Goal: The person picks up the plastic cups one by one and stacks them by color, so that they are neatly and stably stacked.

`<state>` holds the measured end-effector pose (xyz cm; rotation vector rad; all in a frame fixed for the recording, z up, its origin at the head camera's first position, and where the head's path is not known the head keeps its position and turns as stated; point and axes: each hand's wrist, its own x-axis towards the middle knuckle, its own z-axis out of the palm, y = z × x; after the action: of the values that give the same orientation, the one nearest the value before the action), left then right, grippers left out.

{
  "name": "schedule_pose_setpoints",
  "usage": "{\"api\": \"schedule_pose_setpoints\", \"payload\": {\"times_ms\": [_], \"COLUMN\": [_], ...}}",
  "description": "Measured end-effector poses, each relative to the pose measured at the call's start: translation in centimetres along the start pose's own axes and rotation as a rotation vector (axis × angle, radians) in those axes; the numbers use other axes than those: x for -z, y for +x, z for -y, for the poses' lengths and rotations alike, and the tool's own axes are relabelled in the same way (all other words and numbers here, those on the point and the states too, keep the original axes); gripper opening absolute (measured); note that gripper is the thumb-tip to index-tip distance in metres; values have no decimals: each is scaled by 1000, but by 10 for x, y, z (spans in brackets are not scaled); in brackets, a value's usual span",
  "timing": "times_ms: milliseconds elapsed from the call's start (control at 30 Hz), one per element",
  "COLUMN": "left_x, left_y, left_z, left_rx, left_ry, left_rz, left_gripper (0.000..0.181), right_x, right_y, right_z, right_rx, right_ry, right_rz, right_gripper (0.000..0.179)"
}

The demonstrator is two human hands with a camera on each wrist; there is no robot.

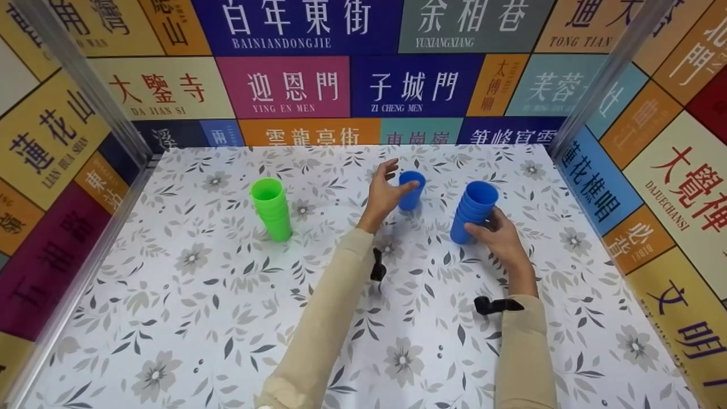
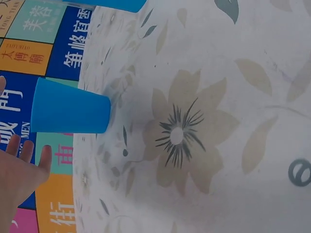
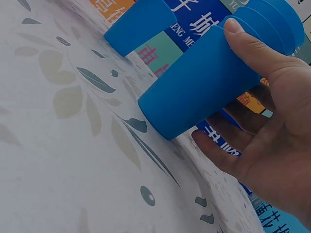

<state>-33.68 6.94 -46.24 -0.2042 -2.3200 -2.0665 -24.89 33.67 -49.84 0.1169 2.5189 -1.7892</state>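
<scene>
A stack of blue cups (image 1: 467,220) stands upright at the right of the table, and my right hand (image 1: 504,241) grips its near right side. In the right wrist view the thumb (image 3: 250,46) lies across the stack (image 3: 199,82) and the other fingers go behind it. A single blue cup (image 1: 410,197) stands farther back to the left. My left hand (image 1: 386,196) is beside this cup with fingers spread and nothing held. A gap shows between that hand's fingers and the cup (image 2: 70,107) in the left wrist view.
A stack of green cups (image 1: 274,211) stands upright on the left part of the table (image 1: 238,318), which has a flower-patterned cover. Panels with large printed characters (image 1: 284,85) close off the back and both sides.
</scene>
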Motion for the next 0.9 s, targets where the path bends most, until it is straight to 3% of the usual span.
{"api": "schedule_pose_setpoints", "payload": {"times_ms": [433,900], "left_x": [-7,-18], "left_y": [1,1], "left_z": [19,18], "left_rx": [106,157], "left_ry": [25,49], "left_rz": [13,18], "left_gripper": [80,80], "right_x": [-2,-2], "right_y": [-3,0], "right_z": [-1,-3], "right_rx": [49,35], "right_ry": [83,60], "right_rz": [4,0], "right_gripper": [87,93]}}
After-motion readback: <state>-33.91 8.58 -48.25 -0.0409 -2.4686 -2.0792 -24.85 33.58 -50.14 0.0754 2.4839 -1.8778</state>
